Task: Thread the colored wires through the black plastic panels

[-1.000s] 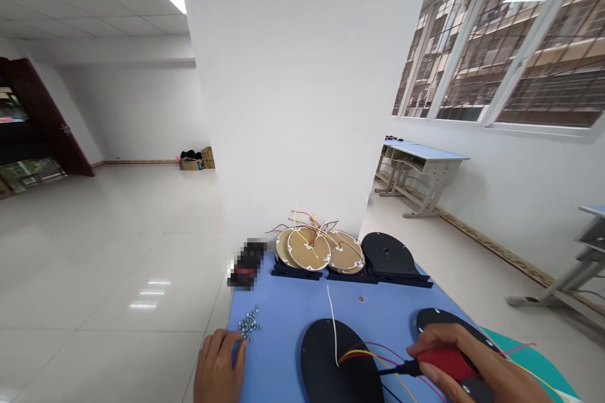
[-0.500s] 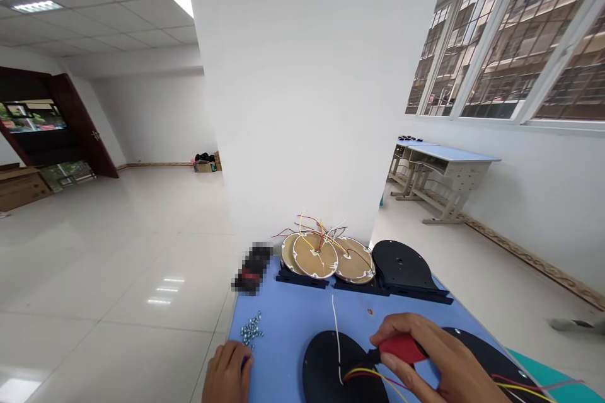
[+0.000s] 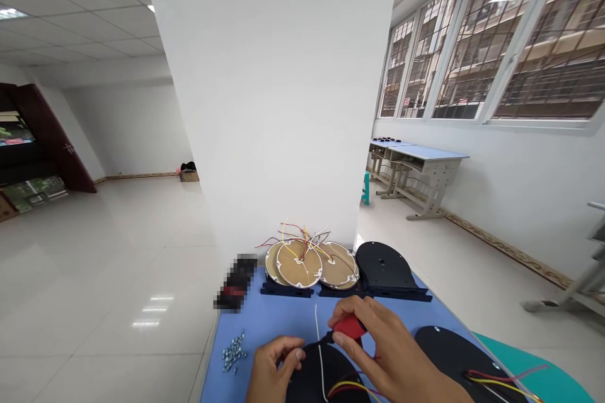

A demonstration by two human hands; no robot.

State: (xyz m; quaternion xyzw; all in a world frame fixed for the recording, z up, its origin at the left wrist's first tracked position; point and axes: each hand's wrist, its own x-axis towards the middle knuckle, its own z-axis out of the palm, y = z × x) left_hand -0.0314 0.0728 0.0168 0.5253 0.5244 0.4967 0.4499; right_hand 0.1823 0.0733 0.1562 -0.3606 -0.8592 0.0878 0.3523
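My right hand (image 3: pixel 382 352) is closed around a red-handled screwdriver (image 3: pixel 348 327), its dark shaft pointing left and down at a black round plate (image 3: pixel 326 378) on the blue table (image 3: pixel 278 321). My left hand (image 3: pixel 274 368) sits at the plate's left edge with thumb and fingers pinched together beside the screwdriver tip; what they hold is too small to see. White, yellow and red wires (image 3: pixel 345 386) run across the plate.
A pile of small screws (image 3: pixel 232 351) lies near the table's left edge. Tan discs with wires (image 3: pixel 307 261) and a black plate (image 3: pixel 385 267) lean on stands at the back. Another black plate with wires (image 3: pixel 458 359) lies right. A white pillar (image 3: pixel 274 107) stands behind.
My right hand has carried the screwdriver left, over the near black plate. My left hand has left the screw pile and moved right to the plate's edge, fingers pinched.
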